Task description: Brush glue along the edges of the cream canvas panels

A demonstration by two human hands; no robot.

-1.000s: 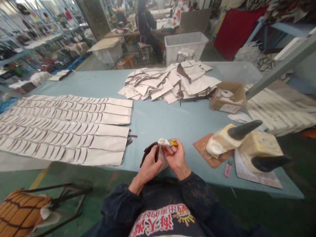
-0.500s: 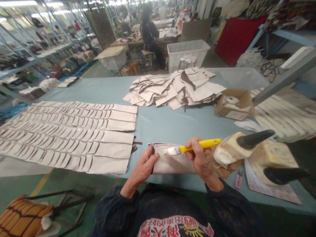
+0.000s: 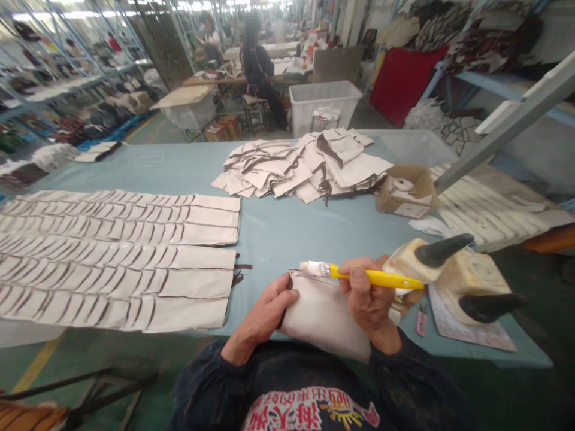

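A cream fabric piece (image 3: 326, 314) with a dark brown edge lies at the front of the blue-green table, partly over its near edge. My left hand (image 3: 272, 305) is closed on its left end, thumb on top. In my right hand (image 3: 371, 299) is a paintbrush (image 3: 381, 278) with a yellow handle, held nearly level and pointing left. Its whitish bristles are at the piece's far edge, close to the left corner; whether they touch it I cannot tell. Beside my right hand stand two stained whitish containers (image 3: 411, 257) with black spouts.
Overlapping rows of cream pieces (image 3: 197, 278) cover the table's left side. A loose heap of similar pieces (image 3: 291, 167) lies at the back. On the right are a cardboard box (image 3: 406, 191) and pink thread snips (image 3: 421, 320). A slanted metal post (image 3: 503, 131) rises there.
The brush has moved from over the middle of the fabric piece to its far edge. The piece is tilted more toward me, and the camera view has shifted slightly.
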